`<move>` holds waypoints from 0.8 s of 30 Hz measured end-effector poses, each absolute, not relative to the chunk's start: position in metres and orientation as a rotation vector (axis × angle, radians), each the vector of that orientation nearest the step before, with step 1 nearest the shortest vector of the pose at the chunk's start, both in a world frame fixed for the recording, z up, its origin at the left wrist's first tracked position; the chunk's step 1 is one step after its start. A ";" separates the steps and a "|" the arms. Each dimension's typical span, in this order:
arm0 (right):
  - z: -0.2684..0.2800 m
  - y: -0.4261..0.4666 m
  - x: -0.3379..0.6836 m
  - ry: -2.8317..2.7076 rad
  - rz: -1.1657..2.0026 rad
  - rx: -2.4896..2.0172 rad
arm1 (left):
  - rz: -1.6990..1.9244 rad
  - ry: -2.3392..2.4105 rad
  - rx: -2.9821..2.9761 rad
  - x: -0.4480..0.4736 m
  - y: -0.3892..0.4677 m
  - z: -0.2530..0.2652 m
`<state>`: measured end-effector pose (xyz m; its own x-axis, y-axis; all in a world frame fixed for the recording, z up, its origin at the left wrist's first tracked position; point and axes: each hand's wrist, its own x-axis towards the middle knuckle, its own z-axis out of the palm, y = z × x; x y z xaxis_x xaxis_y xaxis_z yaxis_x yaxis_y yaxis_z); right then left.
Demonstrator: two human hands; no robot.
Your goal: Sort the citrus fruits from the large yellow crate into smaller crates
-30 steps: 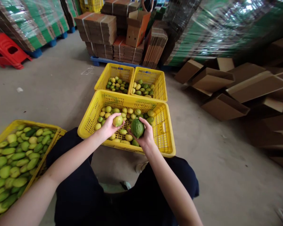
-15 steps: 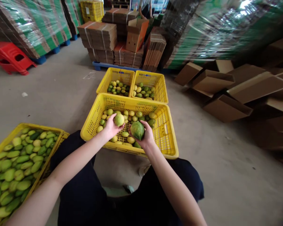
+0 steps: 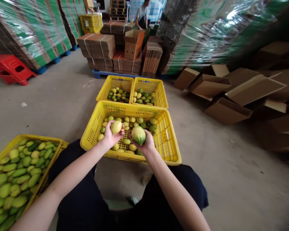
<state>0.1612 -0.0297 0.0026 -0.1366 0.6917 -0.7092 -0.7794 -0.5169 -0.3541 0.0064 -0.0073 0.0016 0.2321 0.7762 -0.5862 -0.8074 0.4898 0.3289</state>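
Observation:
My left hand (image 3: 112, 133) is closed around a yellow lemon (image 3: 116, 127), held palm up over the near yellow crate (image 3: 173, 141). In my right hand (image 3: 147, 141) sits a larger yellow-green lemon (image 3: 138, 135) with dark green streaks toward its tip. The fingers curl round it from below and the right side. Beneath both hands, loose yellow and green lemons (image 3: 133, 147) lie scattered on the crate's floor. The two held fruits are apart from each other.
Two smaller yellow crates (image 3: 165, 96) with mixed lemons adjoin the near crate. At left, a crate (image 3: 62, 142) is full of greenish fruit. A red stool (image 3: 12, 69), flattened cartons (image 3: 98, 45), open boxes (image 3: 227, 110) and wrapped pallets surround the floor. A person (image 3: 142, 16) is at the back.
Both lemons have turned in my hands: the left shows a yellower side, the right a paler, streaked side. My hands have moved slightly left, and the view has tilted up a little.

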 end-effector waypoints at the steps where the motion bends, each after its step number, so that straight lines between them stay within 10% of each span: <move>1: 0.004 -0.030 0.161 0.121 1.833 -1.084 | 1.117 0.783 -0.059 0.007 -0.007 0.002; 24: 0.015 -0.031 0.166 0.052 1.720 -1.119 | 1.023 0.914 -0.050 0.015 -0.004 -0.014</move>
<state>0.1665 -0.0310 0.0154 -0.0290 0.7225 -0.6907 -0.7627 -0.4626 -0.4519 0.0154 -0.0037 -0.0144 0.1981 0.7111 -0.6746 -0.7503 0.5529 0.3624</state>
